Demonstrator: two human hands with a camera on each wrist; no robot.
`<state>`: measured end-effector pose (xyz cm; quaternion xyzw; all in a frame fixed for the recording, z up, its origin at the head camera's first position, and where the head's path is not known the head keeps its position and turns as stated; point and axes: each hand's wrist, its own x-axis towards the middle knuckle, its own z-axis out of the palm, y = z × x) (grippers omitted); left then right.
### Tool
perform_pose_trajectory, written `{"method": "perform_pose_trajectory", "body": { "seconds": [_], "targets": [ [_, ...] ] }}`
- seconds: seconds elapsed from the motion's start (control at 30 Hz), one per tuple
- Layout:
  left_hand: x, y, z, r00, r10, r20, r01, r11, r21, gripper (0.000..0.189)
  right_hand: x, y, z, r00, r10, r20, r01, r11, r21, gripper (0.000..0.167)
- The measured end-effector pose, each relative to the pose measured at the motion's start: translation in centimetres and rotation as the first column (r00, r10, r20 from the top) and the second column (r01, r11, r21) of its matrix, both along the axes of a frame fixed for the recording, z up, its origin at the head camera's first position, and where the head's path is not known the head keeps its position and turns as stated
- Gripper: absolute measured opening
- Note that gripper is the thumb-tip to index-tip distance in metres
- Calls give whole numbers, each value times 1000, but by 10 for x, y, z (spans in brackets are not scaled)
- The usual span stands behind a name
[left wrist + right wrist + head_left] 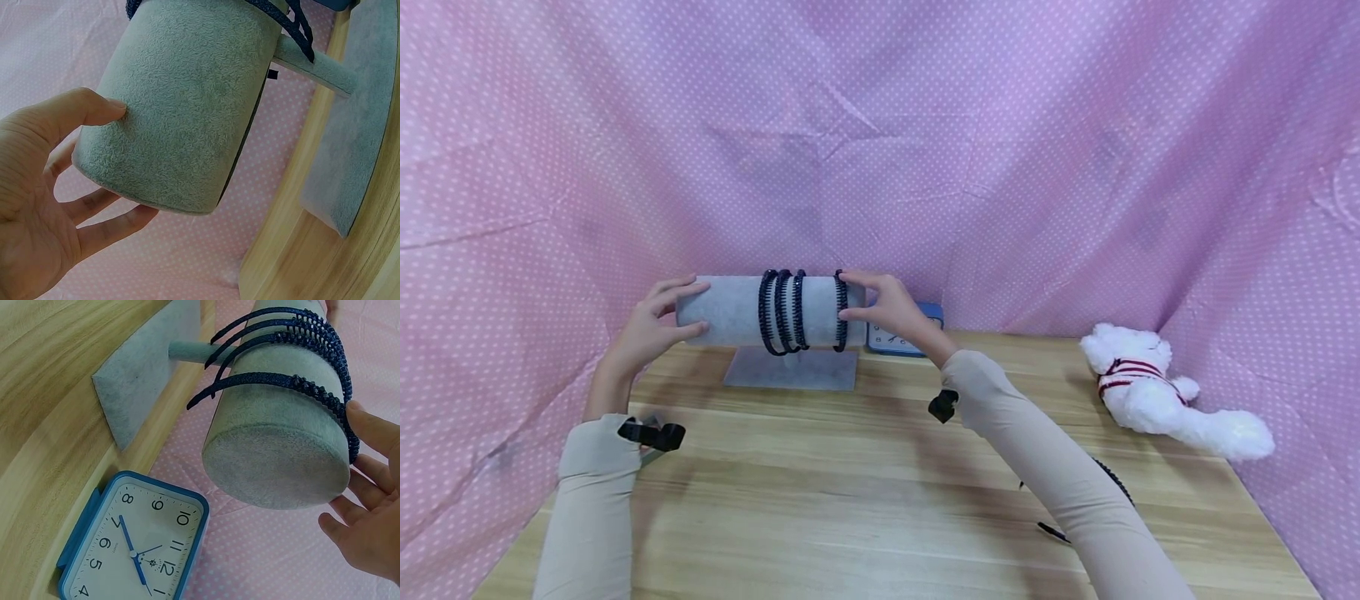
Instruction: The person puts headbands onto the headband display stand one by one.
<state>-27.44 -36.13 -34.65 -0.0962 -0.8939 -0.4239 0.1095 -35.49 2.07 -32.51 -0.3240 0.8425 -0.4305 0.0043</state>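
Note:
A grey plush-covered headband display stand [726, 308], a horizontal cylinder on a post and flat base, stands at the back of the table. My left hand [647, 325] holds the cylinder's left end, with the thumb on its near side and the fingers around the end. Three dark blue toothed headbands [782, 312] sit close together round the middle. Farther right, a fourth headband [250, 379] hangs over the cylinder near its right end. My right hand [895, 310] pinches this one, the thumb against its toothed band in the right wrist view.
A blue-framed clock [156, 519] stands right of the display. A white plush toy [1142, 400] in a red-striped top lies at the table's right. Another dark headband [1112, 479] lies partly hidden under my right forearm. Pink dotted cloth [880, 167] hangs behind the table.

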Motion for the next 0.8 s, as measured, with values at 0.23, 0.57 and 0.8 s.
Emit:
{"method": "perform_pose_trajectory", "body": {
  "seconds": [0.23,0.57,0.8],
  "targets": [
    [2,0,0,1000,8,1,-8,1000,-3,63,2,-3,0,1000,15,-16,-15,1000,1,62],
    [4,1,0,1000,15,3,-15,1000,-7,63,6,-7,1,999,20,-45,-19,1000,24,64],
    [5,1,-1,1000,13,0,-13,1000,-5,63,8,-11,1,999,16,-46,-14,999,42,64]
  ]
}}
